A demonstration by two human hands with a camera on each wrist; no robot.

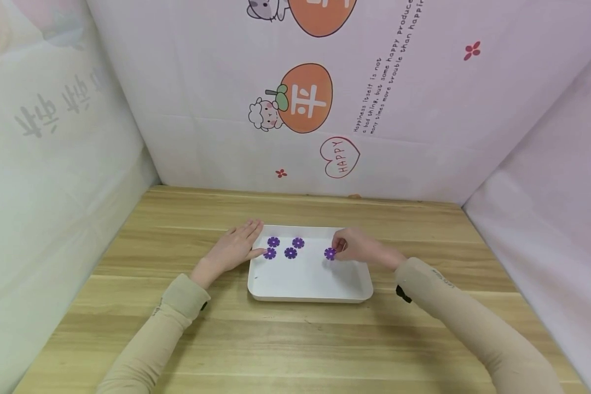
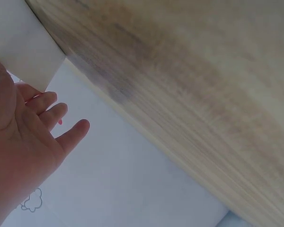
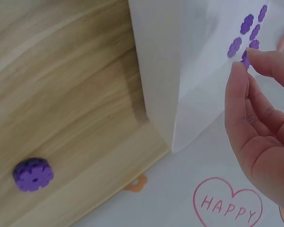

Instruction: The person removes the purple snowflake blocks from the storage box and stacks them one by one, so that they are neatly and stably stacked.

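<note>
A white tray (image 1: 315,279) lies on the table with several purple flower-shaped snowflake discs (image 1: 290,253) in its far left part. My right hand (image 1: 357,246) pinches one purple snowflake disc (image 1: 329,254) between thumb and fingertips, over the tray's right half. The right wrist view shows this pinched disc (image 3: 245,60) partly covered by the fingertips. At the tray's left rim, my left hand (image 1: 233,246) lies with fingers extended along the corner. Its thumb reaches over the rim to a disc (image 1: 270,253); whether it touches is unclear.
A small stack of purple discs (image 3: 33,175) stands on the wooden table (image 3: 75,94) outside the tray; my right hand and arm hide it in the head view. A printed white cloth (image 1: 399,164) hangs behind the table and along both sides.
</note>
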